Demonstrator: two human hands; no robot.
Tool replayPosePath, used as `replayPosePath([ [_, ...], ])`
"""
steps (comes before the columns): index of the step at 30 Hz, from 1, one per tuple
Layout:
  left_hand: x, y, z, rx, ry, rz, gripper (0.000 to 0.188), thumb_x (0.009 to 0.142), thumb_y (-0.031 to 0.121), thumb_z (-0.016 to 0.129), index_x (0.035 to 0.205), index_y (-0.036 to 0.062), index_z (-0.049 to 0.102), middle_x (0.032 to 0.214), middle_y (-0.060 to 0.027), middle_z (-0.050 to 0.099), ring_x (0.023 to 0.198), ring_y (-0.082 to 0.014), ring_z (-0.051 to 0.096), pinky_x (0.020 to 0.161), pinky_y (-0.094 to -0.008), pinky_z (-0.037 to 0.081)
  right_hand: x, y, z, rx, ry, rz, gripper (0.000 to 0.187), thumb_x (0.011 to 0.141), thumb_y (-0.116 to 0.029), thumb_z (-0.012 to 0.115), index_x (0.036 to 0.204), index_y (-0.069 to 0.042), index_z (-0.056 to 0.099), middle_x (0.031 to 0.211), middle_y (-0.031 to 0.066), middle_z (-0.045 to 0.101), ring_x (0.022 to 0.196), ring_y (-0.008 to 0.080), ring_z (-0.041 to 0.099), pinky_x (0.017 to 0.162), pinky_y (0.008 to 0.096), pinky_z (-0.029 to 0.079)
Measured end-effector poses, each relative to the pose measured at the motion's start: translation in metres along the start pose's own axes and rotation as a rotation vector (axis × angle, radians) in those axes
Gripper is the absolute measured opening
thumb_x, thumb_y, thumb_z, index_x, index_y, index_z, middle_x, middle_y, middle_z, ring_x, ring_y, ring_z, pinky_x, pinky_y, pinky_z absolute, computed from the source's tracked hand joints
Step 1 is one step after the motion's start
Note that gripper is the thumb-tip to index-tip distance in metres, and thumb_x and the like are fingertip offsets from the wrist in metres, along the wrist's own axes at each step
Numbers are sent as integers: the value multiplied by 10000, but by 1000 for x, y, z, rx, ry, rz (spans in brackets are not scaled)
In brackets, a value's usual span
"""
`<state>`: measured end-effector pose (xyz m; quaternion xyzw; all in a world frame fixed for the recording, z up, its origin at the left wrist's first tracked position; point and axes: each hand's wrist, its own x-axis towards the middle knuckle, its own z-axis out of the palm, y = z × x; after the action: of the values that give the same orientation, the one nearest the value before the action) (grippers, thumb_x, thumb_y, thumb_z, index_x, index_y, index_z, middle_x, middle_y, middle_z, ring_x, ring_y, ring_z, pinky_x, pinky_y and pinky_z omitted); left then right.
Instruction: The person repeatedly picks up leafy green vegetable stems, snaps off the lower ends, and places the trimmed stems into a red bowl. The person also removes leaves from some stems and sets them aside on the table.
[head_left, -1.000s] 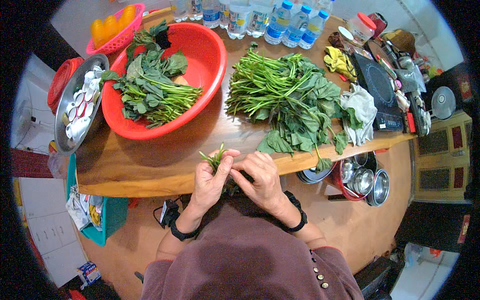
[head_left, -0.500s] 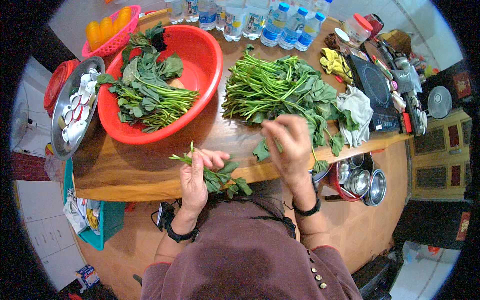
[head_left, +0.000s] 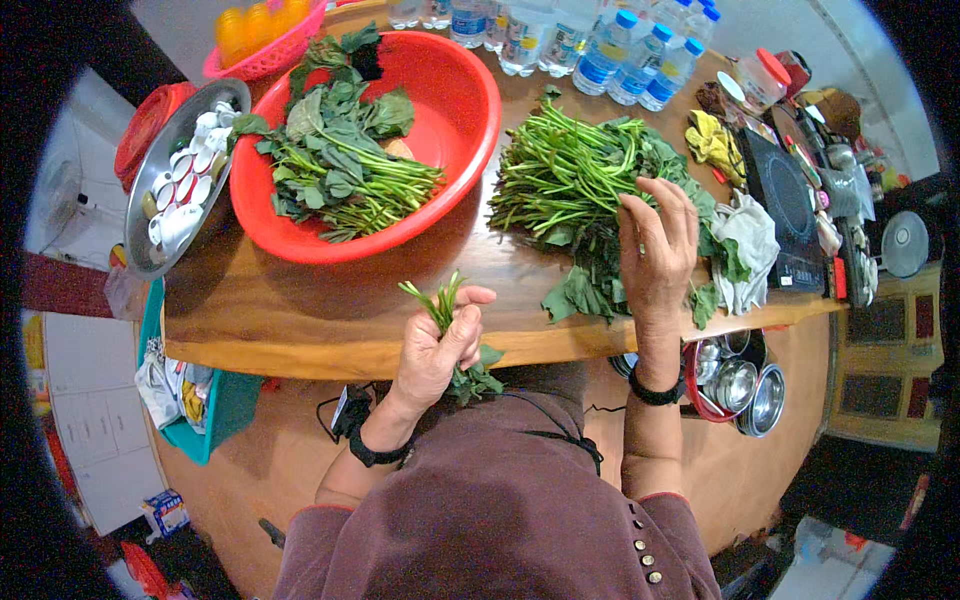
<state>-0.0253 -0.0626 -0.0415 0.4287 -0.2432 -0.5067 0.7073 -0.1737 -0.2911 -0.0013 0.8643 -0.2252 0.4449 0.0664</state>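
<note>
Bunch of greens (head_left: 440, 308) clasped in left hand (head_left: 436, 352) at near edge of tabletop (head_left: 300, 310); right hand (head_left: 660, 245) with fingers parted, over leafy pile (head_left: 570, 175) toward right edge. Best to separate 1 stem at a time, pinching gently.

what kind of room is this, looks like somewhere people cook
Most likely a kitchen or food-preparation area, perhaps in a home: a flat black cooktop sits on the wooden table, long-stemmed leafy greens are piled there too, and metal bowls are gathered below its edge.
</note>
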Motion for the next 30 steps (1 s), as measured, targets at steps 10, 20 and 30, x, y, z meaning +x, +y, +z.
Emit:
replayPosePath([
  [10,8,-9,1,-115,-19,64,318,1123,338,365,1107,91,563,639,52,328,510,-54,335,469,-235,384,-20,-23,2,377,130,-46,269,780,0,753,1030,-74,685,919,83,663,865,277,658,775,408,508],
  [20,5,-20,9,49,2,-37,333,1110,288,449,1124,0,615,621,78,322,528,-31,319,481,-226,318,-52,-34,3,324,28,76,322,737,8,778,1033,-89,698,935,49,651,866,257,629,820,411,458],
  [30,8,-26,11,-88,79,-85,314,1094,283,491,1145,-3,610,616,84,341,522,-31,328,475,-226,340,-57,-30,-22,785,332,431,80,1006,-50,603,1081,-24,611,937,86,626,851,195,577,800,333,488],
])
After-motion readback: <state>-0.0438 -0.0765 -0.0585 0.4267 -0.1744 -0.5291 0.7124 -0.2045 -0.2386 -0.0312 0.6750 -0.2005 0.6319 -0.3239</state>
